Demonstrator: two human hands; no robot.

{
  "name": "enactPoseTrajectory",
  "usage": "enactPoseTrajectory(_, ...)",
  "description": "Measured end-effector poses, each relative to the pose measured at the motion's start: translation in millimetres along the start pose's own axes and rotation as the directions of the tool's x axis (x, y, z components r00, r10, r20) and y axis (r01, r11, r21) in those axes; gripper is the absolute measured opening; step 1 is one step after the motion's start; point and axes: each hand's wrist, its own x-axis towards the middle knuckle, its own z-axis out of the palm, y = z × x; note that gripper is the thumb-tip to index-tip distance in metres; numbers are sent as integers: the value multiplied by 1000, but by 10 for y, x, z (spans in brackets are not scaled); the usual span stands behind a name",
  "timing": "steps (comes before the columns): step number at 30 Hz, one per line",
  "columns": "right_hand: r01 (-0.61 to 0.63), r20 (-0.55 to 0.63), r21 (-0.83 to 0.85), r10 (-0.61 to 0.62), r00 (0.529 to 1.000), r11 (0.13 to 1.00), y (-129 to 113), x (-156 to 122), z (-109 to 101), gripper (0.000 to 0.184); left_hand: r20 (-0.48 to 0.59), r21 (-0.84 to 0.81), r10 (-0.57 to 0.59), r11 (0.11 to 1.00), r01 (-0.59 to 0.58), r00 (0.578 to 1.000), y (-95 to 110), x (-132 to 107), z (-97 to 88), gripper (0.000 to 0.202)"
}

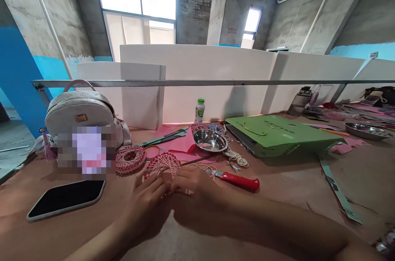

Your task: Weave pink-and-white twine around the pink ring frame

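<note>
My left hand and my right hand meet at the table's middle, their fingers pinching the lower edge of a round red-and-white string web stretched on a ring. Beside it on the left lies a similar wound string disc. A red-handled knife rests just past my right fingers, its blade partly hidden by the hand. Behind my hands sit a steel bowl and a coil of white-and-red cord. A black smartphone lies left of my left hand.
A white quilted backpack, partly pixelated, stands at the left. Pink paper, a plastic bottle and a green folder lie behind. A metal rail crosses the far edge; a steel tray sits right.
</note>
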Motion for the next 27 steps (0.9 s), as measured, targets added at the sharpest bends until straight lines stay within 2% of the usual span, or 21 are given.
enactPoseTrajectory(2,60,-47,-112,-66,997,992,-12,-9,10,1,-16,-1,8,1000,-8,1000,18,26,-27,22)
enactPoseTrajectory(4,47,-97,-106,-58,994,993,-58,-8,-49,4,-26,-4,10,1000,-11,1000,41,60,-67,20)
enactPoseTrajectory(7,-98,-222,82,114,968,992,-61,28,-238,21,-23,-42,48,998,-49,999,76,100,-140,15)
enactPoseTrajectory(9,-161,-329,228,231,916,960,52,65,-362,27,-47,-67,76,995,-80,996,91,104,-180,14)
enactPoseTrajectory(10,-181,-341,322,292,893,929,140,81,-401,27,-56,-70,91,993,-95,994,94,99,-195,16)
enactPoseTrajectory(11,-201,-312,432,354,881,879,237,92,-419,26,-61,-68,107,992,-111,992,94,91,-206,17)
enactPoseTrajectory(14,-355,15,633,448,894,688,483,72,-347,16,-60,-39,131,990,-134,990,75,63,-225,11)
enactPoseTrajectory(17,-510,330,671,399,856,538,524,-1,-180,16,-55,-21,121,992,-123,991,40,54,-232,9)
enactPoseTrajectory(20,-606,555,667,253,792,433,417,-49,-65,19,-68,-11,83,996,-84,994,2,59,-230,10)
enactPoseTrajectory(22,-615,599,658,193,777,434,346,-51,-31,20,-69,-12,76,997,-77,995,-17,62,-228,9)
enactPoseTrajectory(24,-597,577,646,207,790,476,310,-39,-20,17,-63,-24,80,996,-82,995,-21,64,-227,8)
enactPoseTrajectory(27,-546,501,564,269,823,620,340,-12,-65,13,-72,-59,97,993,-102,993,5,61,-233,8)
